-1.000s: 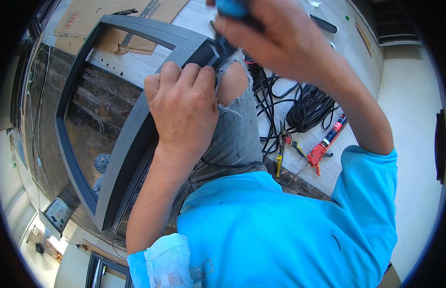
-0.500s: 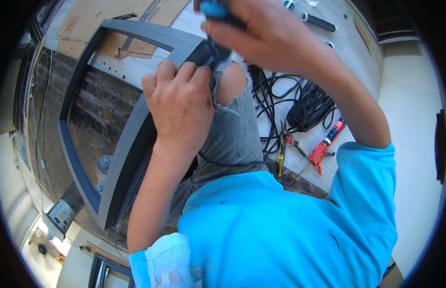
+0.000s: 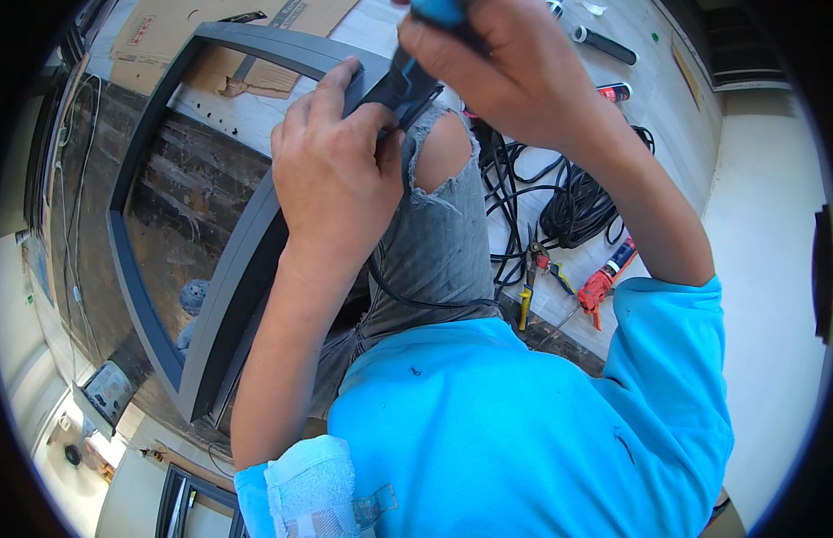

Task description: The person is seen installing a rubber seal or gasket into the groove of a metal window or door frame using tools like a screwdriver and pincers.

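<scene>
A dark grey metal window frame (image 3: 224,309) stands tilted beside my left leg. My left hand (image 3: 331,175) is closed over its near upper corner, index finger stretched along the top face and thumb near the tool. In my right hand (image 3: 524,81) is a blue-and-black power tool (image 3: 414,76), its front end down against the frame's corner by my knee. The fingers round its handle are partly cut off by the upper picture edge. The exact contact point of the tool is hidden.
To the right lie a coiled black cable (image 3: 582,202), snips with yellow handles (image 3: 526,291) and a red caulking gun (image 3: 595,289). Sealant tubes (image 3: 604,45) are farther back. Flattened cardboard (image 3: 183,27) lies behind the frame. A dark cable crosses my lap.
My left index finger has stretched out along the frame and the thumb has shifted toward the tool. My right hand and the tool have moved slightly right.
</scene>
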`<control>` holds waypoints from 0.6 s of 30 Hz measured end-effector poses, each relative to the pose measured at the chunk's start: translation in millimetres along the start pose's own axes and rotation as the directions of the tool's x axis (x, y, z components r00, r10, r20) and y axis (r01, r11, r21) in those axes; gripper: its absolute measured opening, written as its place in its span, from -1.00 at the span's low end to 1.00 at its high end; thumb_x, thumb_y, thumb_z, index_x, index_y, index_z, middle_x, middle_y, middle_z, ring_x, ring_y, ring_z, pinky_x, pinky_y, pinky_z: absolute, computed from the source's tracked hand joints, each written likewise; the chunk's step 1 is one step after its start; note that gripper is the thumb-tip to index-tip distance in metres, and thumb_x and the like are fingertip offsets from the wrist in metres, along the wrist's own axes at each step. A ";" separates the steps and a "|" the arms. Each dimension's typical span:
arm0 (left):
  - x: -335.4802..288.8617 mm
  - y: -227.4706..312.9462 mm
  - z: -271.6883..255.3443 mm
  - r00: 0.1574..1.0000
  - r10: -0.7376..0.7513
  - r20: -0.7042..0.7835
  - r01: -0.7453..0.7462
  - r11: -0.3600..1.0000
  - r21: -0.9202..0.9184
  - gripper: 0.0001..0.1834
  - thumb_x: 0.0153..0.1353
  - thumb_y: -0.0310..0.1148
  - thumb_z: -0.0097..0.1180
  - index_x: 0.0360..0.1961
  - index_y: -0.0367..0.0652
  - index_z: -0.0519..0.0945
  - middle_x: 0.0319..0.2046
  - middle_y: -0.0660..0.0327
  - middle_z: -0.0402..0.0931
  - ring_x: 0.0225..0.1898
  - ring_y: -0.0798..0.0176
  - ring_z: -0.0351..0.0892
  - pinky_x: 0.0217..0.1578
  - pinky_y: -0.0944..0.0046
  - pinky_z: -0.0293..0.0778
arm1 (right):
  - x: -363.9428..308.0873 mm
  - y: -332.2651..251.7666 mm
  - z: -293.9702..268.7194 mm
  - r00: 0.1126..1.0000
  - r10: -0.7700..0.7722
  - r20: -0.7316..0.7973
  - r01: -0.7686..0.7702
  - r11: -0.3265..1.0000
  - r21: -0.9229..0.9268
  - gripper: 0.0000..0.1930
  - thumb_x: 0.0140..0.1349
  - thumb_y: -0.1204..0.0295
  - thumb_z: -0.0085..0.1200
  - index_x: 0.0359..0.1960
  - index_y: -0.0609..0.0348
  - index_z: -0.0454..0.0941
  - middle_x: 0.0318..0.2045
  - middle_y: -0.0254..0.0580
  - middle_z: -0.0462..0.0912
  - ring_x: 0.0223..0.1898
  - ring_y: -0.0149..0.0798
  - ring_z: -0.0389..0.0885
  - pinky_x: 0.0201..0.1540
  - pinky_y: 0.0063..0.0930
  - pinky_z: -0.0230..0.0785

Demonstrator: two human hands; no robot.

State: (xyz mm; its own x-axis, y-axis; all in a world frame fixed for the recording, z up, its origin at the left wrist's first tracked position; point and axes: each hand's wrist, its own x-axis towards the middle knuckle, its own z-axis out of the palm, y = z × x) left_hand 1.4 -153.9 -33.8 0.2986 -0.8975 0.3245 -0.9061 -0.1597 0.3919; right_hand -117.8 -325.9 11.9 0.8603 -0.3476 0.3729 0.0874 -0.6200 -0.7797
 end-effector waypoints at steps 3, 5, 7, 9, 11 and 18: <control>2.0 0.2 -1.6 1.000 -0.020 0.014 0.020 1.000 0.016 -0.87 0.04 -0.37 0.38 -0.34 -0.08 0.77 0.23 0.06 0.54 0.07 -0.09 0.56 0.05 -0.08 0.42 | -0.1 1.4 -1.4 0.989 0.127 0.075 -0.127 0.992 -0.006 -0.69 0.40 0.31 0.07 0.00 0.30 0.38 -0.48 -0.07 0.48 -0.46 -0.11 0.50 -0.36 -0.25 0.35; 1.5 -1.9 -4.1 1.000 -0.009 0.019 0.009 1.000 0.021 -0.88 0.04 -0.37 0.38 -0.35 -0.08 0.77 0.23 0.06 0.54 0.05 -0.10 0.56 0.04 -0.08 0.42 | 5.2 5.8 -3.7 0.987 0.116 0.108 -0.114 0.993 -0.024 -0.69 0.41 0.30 0.07 -0.03 0.30 0.38 -0.49 -0.08 0.47 -0.47 -0.11 0.49 -0.37 -0.24 0.34; 2.3 -1.4 -6.6 1.000 0.000 0.017 -0.001 1.000 0.025 -0.88 0.04 -0.37 0.37 -0.36 -0.08 0.78 0.23 0.05 0.54 0.04 -0.10 0.56 0.03 -0.08 0.42 | 5.2 0.2 -7.6 0.975 0.154 0.159 -0.151 0.988 -0.034 -0.69 0.41 0.29 0.07 -0.04 0.30 0.38 -0.48 -0.09 0.48 -0.48 -0.13 0.49 -0.38 -0.26 0.33; -1.5 3.3 -12.7 0.998 0.000 0.058 0.001 1.000 -0.006 -0.90 0.03 -0.39 0.37 -0.38 -0.10 0.76 0.23 0.05 0.53 0.00 -0.12 0.55 0.03 -0.08 0.42 | 2.5 -18.5 -11.8 0.958 0.195 0.210 -0.190 0.981 -0.044 -0.69 0.42 0.28 0.07 -0.05 0.29 0.39 -0.47 -0.09 0.49 -0.49 -0.15 0.48 -0.40 -0.27 0.33; -7.4 8.5 -21.8 0.996 -0.018 0.091 0.018 1.000 -0.004 -0.88 0.06 -0.38 0.38 -0.34 -0.09 0.78 0.24 0.05 0.54 0.03 -0.12 0.57 0.08 -0.06 0.42 | -0.5 -48.1 -14.9 0.958 0.158 0.238 -0.131 0.983 -0.125 -0.68 0.42 0.27 0.08 -0.02 0.31 0.41 -0.44 -0.11 0.52 -0.48 -0.22 0.51 -0.39 -0.36 0.35; -17.3 6.4 -21.3 1.000 -0.018 0.005 0.018 0.993 -0.117 -0.92 -0.02 -0.42 0.37 -0.46 -0.13 0.72 0.19 0.09 0.57 -0.05 -0.12 0.55 -0.03 -0.06 0.43 | -17.2 -15.0 -7.7 0.991 -0.109 0.081 0.116 0.989 -0.088 -0.65 0.39 0.34 0.12 0.06 0.34 0.41 -0.36 -0.15 0.55 -0.37 -0.28 0.57 -0.32 -0.47 0.42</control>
State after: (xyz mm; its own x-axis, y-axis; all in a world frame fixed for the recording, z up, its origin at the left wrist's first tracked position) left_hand -3.2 -130.6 -18.6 0.3133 -0.8965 0.3132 -0.8591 -0.1271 0.4958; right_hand -137.8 -316.0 21.1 0.8836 -0.2195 0.4137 0.1422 -0.7159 -0.6836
